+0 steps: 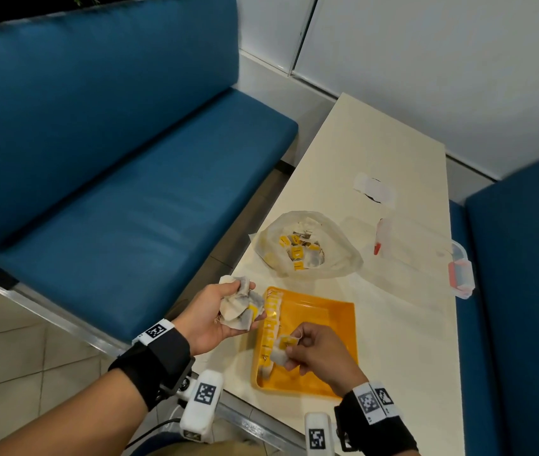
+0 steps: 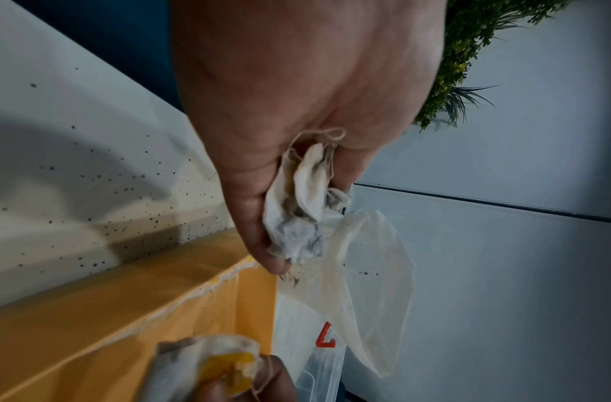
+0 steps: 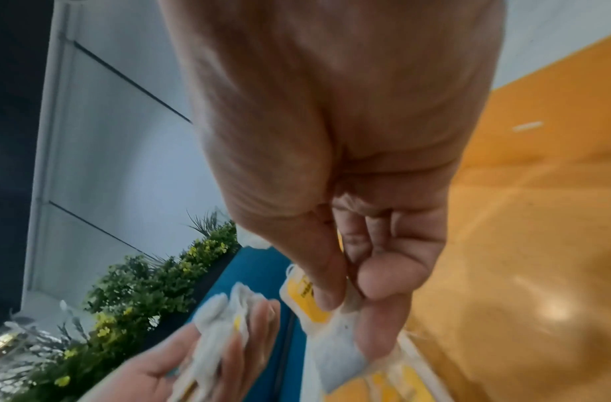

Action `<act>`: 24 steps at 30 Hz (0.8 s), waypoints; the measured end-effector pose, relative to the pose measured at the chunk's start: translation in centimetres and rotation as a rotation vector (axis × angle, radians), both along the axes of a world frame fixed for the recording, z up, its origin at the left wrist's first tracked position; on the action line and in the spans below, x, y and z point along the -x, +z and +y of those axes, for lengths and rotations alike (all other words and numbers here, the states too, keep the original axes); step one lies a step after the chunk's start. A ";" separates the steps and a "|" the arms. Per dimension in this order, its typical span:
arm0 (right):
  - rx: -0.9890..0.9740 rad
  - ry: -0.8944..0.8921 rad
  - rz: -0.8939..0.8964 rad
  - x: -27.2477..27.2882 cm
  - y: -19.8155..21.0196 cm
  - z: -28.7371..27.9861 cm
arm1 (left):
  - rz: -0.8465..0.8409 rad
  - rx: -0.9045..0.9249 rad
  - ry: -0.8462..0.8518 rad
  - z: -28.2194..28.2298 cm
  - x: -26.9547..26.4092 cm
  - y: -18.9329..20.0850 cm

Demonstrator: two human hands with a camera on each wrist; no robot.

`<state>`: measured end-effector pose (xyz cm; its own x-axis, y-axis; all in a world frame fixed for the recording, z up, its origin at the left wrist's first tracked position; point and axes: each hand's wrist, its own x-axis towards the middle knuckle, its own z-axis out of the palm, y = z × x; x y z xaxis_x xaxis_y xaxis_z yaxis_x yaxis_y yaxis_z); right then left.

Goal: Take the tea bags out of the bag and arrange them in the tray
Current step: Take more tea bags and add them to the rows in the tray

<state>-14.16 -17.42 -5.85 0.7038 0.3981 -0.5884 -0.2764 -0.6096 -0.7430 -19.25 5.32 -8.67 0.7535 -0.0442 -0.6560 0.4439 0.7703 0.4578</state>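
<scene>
My left hand (image 1: 228,311) grips a crumpled bunch of white tea bags (image 1: 240,306) just left of the orange tray (image 1: 327,324), off the table's edge; the bunch (image 2: 297,206) shows between thumb and fingers in the left wrist view. My right hand (image 1: 307,350) pinches one tea bag with a yellow tag (image 1: 281,348) over the tray's left side; in the right wrist view that bag (image 3: 328,342) hangs below the thumb. A row of tea bags (image 1: 271,320) stands along the tray's left wall. The clear plastic bag (image 1: 304,245) lies open behind the tray, with several tea bags inside.
A clear plastic box with red clips (image 1: 426,258) sits to the right of the bag. A torn white wrapper (image 1: 375,190) lies further back on the cream table (image 1: 393,340). Blue benches (image 1: 113,159) flank the table on both sides.
</scene>
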 end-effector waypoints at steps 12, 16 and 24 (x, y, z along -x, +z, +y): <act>0.268 0.203 -0.005 1.4 -3.7 1.3 | -0.105 0.068 -0.038 -3.1 -0.1 0.4; 0.372 0.286 -0.062 1.3 -4.4 2.0 | -0.098 0.078 -0.063 -3.8 -0.2 0.0; 0.391 0.288 -0.086 1.9 -4.8 2.8 | -0.058 0.065 -0.069 -4.4 0.3 -1.2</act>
<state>-16.07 -14.59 -10.62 0.6500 0.3443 -0.6775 -0.0035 -0.8901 -0.4557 -19.54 0.91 -9.92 0.7836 -0.1388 -0.6055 0.4714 0.7677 0.4341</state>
